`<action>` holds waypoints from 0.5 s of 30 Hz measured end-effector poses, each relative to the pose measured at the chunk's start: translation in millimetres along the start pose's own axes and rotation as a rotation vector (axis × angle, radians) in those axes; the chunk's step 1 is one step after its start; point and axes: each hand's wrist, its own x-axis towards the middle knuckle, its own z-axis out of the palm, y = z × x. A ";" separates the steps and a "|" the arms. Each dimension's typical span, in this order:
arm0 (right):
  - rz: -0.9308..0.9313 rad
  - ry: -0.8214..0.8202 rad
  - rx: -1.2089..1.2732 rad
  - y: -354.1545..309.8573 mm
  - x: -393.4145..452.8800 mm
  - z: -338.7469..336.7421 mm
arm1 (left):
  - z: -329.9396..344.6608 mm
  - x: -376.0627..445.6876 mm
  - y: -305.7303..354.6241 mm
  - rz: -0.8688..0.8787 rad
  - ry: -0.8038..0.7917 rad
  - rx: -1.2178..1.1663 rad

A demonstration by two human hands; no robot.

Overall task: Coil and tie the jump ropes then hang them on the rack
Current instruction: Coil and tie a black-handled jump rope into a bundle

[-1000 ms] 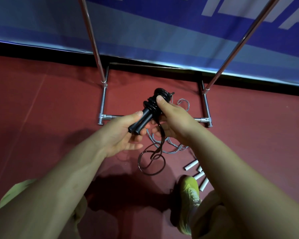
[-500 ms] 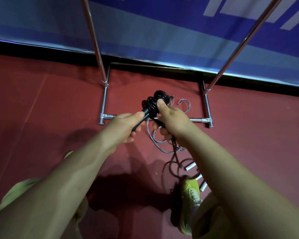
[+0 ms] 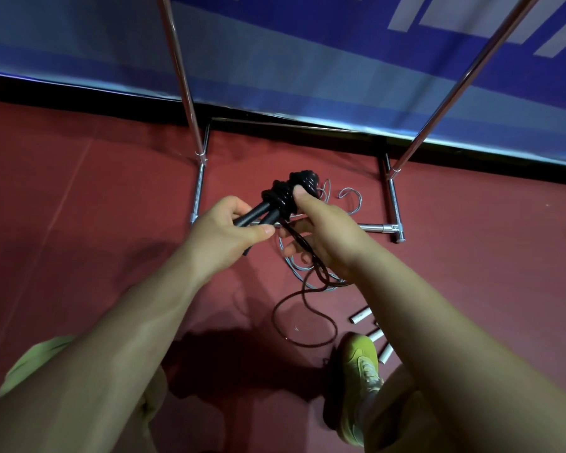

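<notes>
Above the red floor (image 3: pixel 79 223), in front of the metal rack (image 3: pixel 393 197), the left hand (image 3: pixel 219 237) grips the two black handles (image 3: pixel 258 214) of a jump rope (image 3: pixel 285 194), whose cord is wound in a thick bundle around their far ends. The right hand (image 3: pixel 324 230) presses its thumb on that bundle and curls its fingers around the loose cord, which drops in a loop to the floor near a yellow-green shoe (image 3: pixel 356 371). Grey rope (image 3: pixel 350 197) lies beyond the hands, and white tubes (image 3: pixel 360 315) lie beside the shoe.

Left hand (image 3: pixel 223 238) fingers curled; right hand (image 3: pixel 327 237) apparently pinching.
</notes>
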 end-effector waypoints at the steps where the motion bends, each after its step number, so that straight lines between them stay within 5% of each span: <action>1: -0.024 -0.011 -0.008 -0.5 -0.8 -0.2 | 0.1 -0.5 0.3 0.013 0.010 0.034; 7: -0.094 0.003 -0.049 -1.9 -2.3 -2.9 | -0.7 -0.1 -1.8 0.020 -0.022 0.137; 15: -0.159 -0.014 0.075 -0.7 0.6 -5.4 | -14.6 -6.1 12.4 -0.391 -0.584 -0.399</action>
